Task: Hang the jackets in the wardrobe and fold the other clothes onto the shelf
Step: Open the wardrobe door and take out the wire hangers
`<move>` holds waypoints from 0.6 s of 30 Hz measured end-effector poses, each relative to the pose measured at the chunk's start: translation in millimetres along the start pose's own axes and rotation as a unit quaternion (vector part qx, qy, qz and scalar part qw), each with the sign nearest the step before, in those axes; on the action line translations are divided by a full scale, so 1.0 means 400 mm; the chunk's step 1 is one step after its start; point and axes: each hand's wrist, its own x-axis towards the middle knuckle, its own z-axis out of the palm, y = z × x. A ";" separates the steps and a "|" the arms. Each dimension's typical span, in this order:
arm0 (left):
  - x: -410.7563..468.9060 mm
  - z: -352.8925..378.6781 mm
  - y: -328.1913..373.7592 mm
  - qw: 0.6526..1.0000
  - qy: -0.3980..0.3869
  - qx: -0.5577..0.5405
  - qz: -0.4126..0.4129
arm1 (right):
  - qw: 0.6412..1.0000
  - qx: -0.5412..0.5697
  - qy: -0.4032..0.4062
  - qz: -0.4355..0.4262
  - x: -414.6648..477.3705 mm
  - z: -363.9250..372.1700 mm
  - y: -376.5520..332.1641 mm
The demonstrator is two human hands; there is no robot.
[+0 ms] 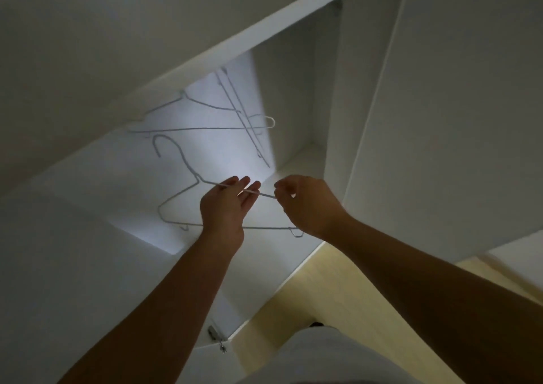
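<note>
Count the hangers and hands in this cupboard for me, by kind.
Hangers seen whole: 2, the near hanger and the far hanger.
Hands: 2, the left hand and the right hand, both at the near hanger.
Thin wires crossing behind: perhaps more hangers, too edge-on to count.
Total: 4 for certain.

wardrobe [293, 96]: white, open; I read its inner panels as dim
light: bright patch [217, 143] on the wardrobe's back panel
floor [293, 301]: pale wood, below the wardrobe
door [455, 119]: white, right of the wardrobe opening
</note>
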 end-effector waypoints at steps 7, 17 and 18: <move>-0.075 0.120 -0.272 0.964 -0.079 0.165 -0.191 | 0.991 -0.047 0.013 0.124 -0.189 -0.117 0.227; -0.430 0.392 -0.738 0.749 -0.334 0.465 -0.332 | 0.913 -0.082 0.078 0.392 -0.698 -0.363 0.569; -0.484 0.420 -0.790 0.726 -0.351 0.490 -0.331 | 0.900 -0.071 0.100 0.419 -0.766 -0.389 0.600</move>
